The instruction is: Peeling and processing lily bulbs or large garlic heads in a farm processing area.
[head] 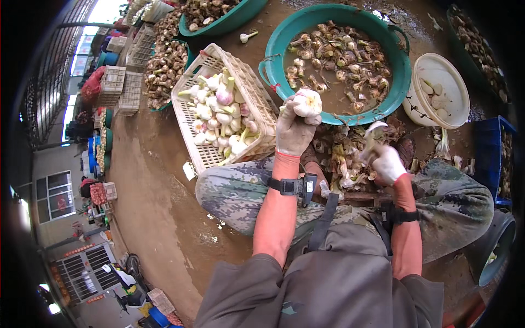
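Observation:
My left hand (294, 129), in a pale work glove, is raised near the rim of a green tub (274, 53). It grips a garlic bulb (307, 103) whose whitish, purple-tinged skin and root end face up. My right hand (387, 162), also gloved and blurred by motion, holds a strip of garlic peel (371, 141). Below both hands, a pile of shed garlic skins (348, 164) lies between my legs. Muddy water and several untrimmed bulbs (340, 57) fill the tub. To the left, cleaned garlic bulbs (221, 115) sit inside a tilted white plastic crate (246, 69).
A white bucket (414, 110) with some peeled garlic stands right of the tub. Farther right are a blue crate (486, 156) and a grey bucket (475, 254). Unpeeled garlic (166, 74) is heaped at upper left. One loose bulb (247, 37) lies on the wet floor (151, 197).

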A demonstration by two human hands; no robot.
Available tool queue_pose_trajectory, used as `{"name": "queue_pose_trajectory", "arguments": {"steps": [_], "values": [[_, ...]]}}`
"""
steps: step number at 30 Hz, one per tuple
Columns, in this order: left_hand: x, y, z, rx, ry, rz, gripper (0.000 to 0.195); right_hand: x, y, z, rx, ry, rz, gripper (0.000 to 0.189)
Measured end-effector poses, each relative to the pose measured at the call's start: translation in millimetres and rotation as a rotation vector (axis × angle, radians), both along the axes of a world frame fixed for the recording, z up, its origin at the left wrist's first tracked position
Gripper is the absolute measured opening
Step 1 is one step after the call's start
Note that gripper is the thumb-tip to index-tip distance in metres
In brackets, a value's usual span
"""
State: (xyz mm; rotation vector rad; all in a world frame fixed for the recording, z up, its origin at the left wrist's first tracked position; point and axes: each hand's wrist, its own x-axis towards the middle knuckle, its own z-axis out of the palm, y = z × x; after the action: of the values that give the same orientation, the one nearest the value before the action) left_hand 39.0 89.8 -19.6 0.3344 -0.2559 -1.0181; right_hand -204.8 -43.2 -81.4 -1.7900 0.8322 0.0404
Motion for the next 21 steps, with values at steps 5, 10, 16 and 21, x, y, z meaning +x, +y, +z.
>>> {"name": "queue_pose_trajectory", "arguments": {"steps": [5,10,16,21], "values": [[38,11,17,0.128,0.073,0.223,0.035,6,11,-7,-0.178,0.358,0.459,0.03],[89,29,30,-0.009,0.077,0.753,0.026,18,13,8,-0.129,0.25,0.309,0.034],[70,-52,-12,0.884,-0.562,0.149,0.026,18,15,-9,-0.016,0.078,0.202,0.029],[41,-124,-68,1.009,-1.694,-0.349,0.041,42,14,16,-0.016,0.077,0.177,0.026]]}}
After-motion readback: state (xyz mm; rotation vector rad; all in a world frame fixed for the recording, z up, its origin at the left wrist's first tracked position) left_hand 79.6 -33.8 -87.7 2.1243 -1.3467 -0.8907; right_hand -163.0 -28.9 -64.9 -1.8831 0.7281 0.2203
